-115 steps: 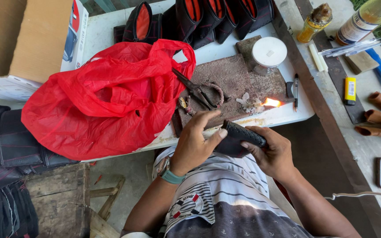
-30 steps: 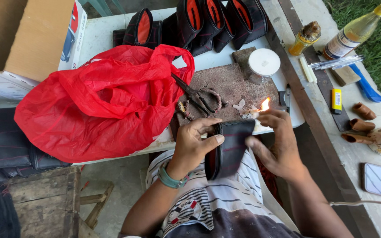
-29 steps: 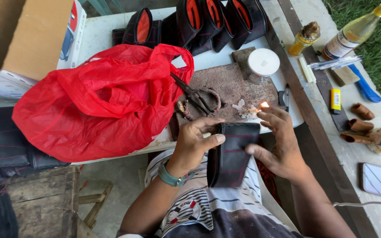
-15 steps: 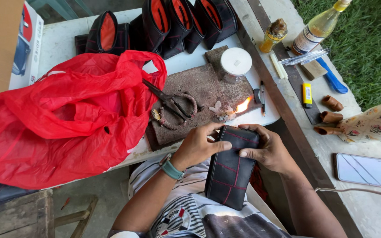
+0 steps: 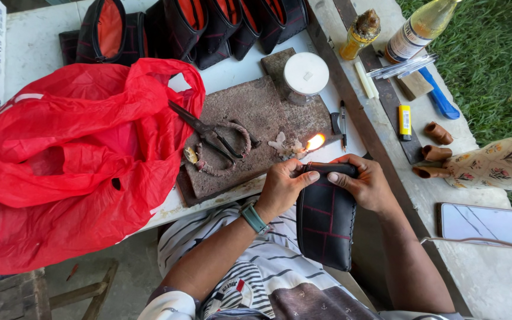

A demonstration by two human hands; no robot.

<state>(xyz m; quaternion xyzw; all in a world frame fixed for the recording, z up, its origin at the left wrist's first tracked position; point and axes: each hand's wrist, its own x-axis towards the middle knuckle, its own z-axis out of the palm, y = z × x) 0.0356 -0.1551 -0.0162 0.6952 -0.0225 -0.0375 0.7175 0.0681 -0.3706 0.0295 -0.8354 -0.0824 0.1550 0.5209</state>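
Head view: both my hands pinch the top edge of a black pouch beside a small flame.

My left hand (image 5: pixel 281 186) and right hand (image 5: pixel 367 185) are closed, fingers curled, on the upper rim of the black pouch with red stitching (image 5: pixel 326 222). Its long axis hangs down from my fingers toward my lap, just off the table edge (image 5: pixel 167 214). The flame (image 5: pixel 314 141) burns on the worn board (image 5: pixel 262 118), just beyond the rim and nearer my left thumb. Scissors (image 5: pixel 208 135) lie further left, beside the red plastic bag (image 5: pixel 72 154).
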